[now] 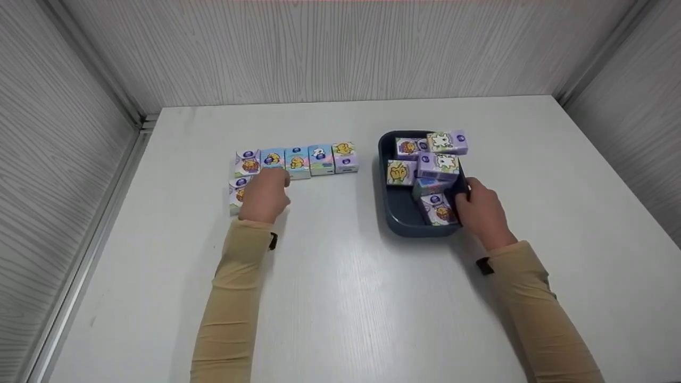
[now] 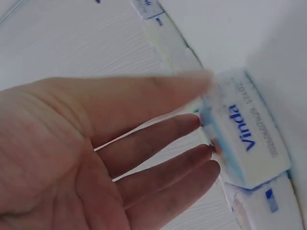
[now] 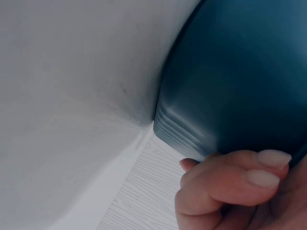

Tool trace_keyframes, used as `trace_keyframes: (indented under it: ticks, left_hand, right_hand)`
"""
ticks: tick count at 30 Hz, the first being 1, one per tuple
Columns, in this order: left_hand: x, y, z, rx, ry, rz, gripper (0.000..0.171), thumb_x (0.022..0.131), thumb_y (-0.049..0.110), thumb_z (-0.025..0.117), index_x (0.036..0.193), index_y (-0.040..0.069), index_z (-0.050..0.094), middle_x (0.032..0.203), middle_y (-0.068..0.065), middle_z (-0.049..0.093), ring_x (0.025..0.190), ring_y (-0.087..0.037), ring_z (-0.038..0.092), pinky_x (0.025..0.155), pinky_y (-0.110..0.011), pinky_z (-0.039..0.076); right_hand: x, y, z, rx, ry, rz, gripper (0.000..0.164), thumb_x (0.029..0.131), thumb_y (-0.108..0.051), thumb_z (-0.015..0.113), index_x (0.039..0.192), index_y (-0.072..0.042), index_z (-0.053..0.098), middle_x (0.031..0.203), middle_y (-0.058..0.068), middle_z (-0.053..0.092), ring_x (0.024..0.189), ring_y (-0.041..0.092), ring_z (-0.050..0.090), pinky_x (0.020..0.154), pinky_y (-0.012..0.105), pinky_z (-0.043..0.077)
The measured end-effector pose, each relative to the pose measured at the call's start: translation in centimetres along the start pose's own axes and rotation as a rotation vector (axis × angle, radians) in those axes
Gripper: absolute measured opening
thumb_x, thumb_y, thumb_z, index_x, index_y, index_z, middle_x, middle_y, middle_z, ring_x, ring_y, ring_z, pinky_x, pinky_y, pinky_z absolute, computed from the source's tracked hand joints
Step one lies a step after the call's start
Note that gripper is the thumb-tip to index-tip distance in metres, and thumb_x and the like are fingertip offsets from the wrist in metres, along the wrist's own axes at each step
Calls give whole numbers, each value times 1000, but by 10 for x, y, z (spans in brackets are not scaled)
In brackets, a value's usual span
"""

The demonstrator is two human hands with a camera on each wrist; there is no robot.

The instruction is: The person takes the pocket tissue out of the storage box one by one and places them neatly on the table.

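Over the left end of a row of small tissue packs [image 1: 321,159], my left hand [image 1: 264,196] is lowered near a pack marked Vinda [image 2: 249,132]. In the left wrist view its fingers are fairly straight, with tips at that pack's edge; the blurred thumb is apart from them. Beside the hand, another pack [image 1: 239,196] lies below the row's left end. My right hand [image 1: 484,213] grips the right side of a dark blue plastic bin [image 1: 396,213], fingers curled at its wall [image 3: 230,96]. Several tissue packs [image 1: 439,165] lie jumbled in the bin.
The bin stands on a white table [image 1: 330,298], right of the row. One pack [image 1: 448,142] overhangs the bin's far right rim. Grey wood-grain panels [image 1: 340,53] rise behind the table and at both sides.
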State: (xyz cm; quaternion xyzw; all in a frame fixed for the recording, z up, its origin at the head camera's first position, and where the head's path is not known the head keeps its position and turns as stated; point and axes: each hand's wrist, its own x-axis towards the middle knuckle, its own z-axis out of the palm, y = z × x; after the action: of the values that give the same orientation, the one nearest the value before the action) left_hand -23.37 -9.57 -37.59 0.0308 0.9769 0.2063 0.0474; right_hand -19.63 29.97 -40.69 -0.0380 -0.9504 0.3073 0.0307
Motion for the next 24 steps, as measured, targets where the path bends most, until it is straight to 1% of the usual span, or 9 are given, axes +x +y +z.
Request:
trace_keyframes:
  ticks: [3,5,6,9,11,13,17,19,24]
  left_hand:
    - [-1,-6,-5,22,96,-66,28,88,7,66,114,-4,63,105,-20,65,92,-35,61,77,-50,50]
    - [-1,-10,-8,62,157,-150,29,88,13,64,111,-6,64,101,-21,64,89,-37,60,74,-51,50]
    - [-2,-12,-8,84,167,-200,32,88,16,64,110,-6,65,100,-22,64,89,-37,60,74,-51,50]
    - [-3,-17,-9,143,125,-332,42,87,28,66,111,-7,65,102,-24,64,93,-41,58,78,-52,50]
    - [-4,-19,-9,155,78,-373,48,88,33,67,113,-8,64,104,-25,64,95,-42,59,81,-54,50]
    - [-4,-19,-8,135,40,-383,50,89,34,66,115,-9,63,105,-25,64,95,-42,60,82,-55,49]
    - [-3,-17,-6,86,15,-349,42,92,27,62,116,-8,62,104,-23,65,92,-36,60,81,-50,51]
    - [-3,-15,-5,71,15,-337,39,93,24,61,117,-8,62,104,-22,65,90,-33,59,80,-47,51]
    - [-4,-14,-5,68,14,-328,39,94,23,61,118,-8,61,107,-22,64,94,-35,58,85,-47,49]
  right_hand:
    - [0,-1,0,-2,3,-6,45,97,-16,38,135,8,43,116,29,58,93,34,56,83,51,45]
    - [0,-1,1,-6,8,-13,45,97,-16,38,135,8,43,116,29,58,93,34,56,84,51,45]
    - [0,-1,1,-9,11,-16,45,97,-16,38,135,8,43,116,29,58,93,34,56,84,51,45]
    - [1,0,1,-14,14,-18,45,97,-16,37,135,8,43,117,29,57,94,35,56,84,52,45]
    - [1,1,1,-13,11,-14,45,97,-16,37,135,8,43,117,30,57,94,35,55,84,52,45]
    - [1,1,1,-10,6,-9,46,97,-16,37,135,8,43,118,29,57,95,35,55,84,52,45]
    - [1,1,1,-9,2,-2,45,97,-16,37,135,8,43,118,29,57,95,35,55,84,52,45]
    - [1,1,1,-8,3,0,45,97,-16,37,135,8,43,118,29,56,95,35,55,84,52,45]
    - [0,0,1,-3,-2,10,45,97,-17,38,136,7,42,120,29,56,98,35,55,86,53,44]
